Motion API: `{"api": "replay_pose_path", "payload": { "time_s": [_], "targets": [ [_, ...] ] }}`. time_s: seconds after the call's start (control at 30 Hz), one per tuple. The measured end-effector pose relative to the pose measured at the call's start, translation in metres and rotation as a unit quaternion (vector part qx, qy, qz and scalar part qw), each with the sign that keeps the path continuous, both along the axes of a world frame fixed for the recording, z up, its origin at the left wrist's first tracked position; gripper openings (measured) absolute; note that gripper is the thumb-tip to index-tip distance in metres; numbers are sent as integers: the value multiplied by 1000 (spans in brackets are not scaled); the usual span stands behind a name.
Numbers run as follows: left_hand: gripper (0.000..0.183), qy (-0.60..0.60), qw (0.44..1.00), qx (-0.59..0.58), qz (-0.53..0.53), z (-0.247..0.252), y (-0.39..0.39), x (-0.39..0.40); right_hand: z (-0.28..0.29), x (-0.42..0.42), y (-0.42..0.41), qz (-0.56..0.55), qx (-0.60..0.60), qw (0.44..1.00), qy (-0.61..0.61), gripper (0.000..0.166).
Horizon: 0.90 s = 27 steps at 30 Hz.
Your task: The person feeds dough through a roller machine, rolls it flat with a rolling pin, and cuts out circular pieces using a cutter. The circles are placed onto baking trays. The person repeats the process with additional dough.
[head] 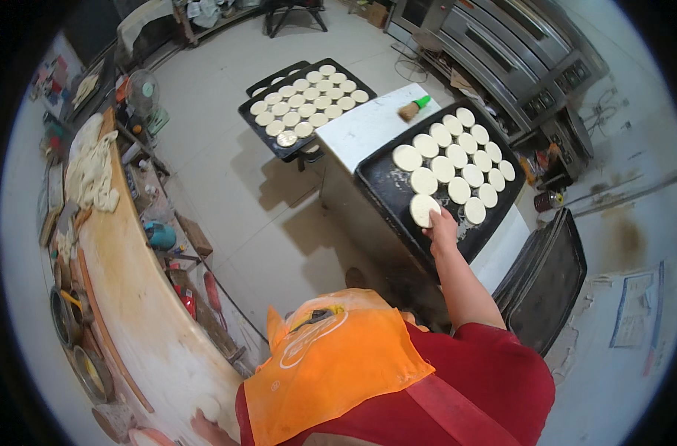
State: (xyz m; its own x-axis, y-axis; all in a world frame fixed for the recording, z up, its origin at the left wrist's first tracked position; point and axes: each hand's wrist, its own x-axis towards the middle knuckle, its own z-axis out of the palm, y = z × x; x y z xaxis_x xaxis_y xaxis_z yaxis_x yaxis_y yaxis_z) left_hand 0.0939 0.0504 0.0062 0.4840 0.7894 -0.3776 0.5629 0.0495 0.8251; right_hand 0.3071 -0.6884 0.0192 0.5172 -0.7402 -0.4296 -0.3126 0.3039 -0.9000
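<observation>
My right hand (443, 229) grips the near edge of a flat round dough disc (424, 210) above a black baking tray (397, 209). Several pale dough discs (456, 155) lie in rows on that tray, mostly toward its far and right side. Dusty flour marks show on the bare part of the metal. Low at the bottom edge, my left hand (209, 429) has its fingers around another pale dough disc (209, 408), over the floured wooden worktop (143, 334). That hand is partly cut off by the frame and somewhat blurred.
A pastry brush (414, 108) with a green handle lies on the white stand (366, 125). Beyond is a second tray of discs (308, 103). A dough mass (93, 170) and long rolling pin (107, 334) lie left. Stacked trays (550, 279) lean right, below a deck oven (500, 53).
</observation>
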Motion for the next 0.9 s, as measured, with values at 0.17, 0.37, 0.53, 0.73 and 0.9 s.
{"api": "replay_pose_path", "payload": {
  "time_s": [0.17, 0.37, 0.53, 0.73, 0.9],
  "targets": [
    [35, -70, 959, -148, -231, 62, -168, 201, -40, -16, -48, -184, 31, 979, -79, 47],
    [33, -39, 766, -257, -588, 91, -437, 301, 56, -21, -55, 185, -28, 972, 140, 78],
    [38, 33, 596, -316, -737, 126, -571, 303, 49, -44, -47, 229, 104, 957, -142, 54],
    [37, -60, 726, -80, -680, 63, -509, 307, 8, -90, -98, 104, -397, 898, 160, 38],
    [43, 3, 821, 379, -427, -4, -320, 250, 15, -81, -105, 187, -364, 897, 167, 28]
  ]
}}
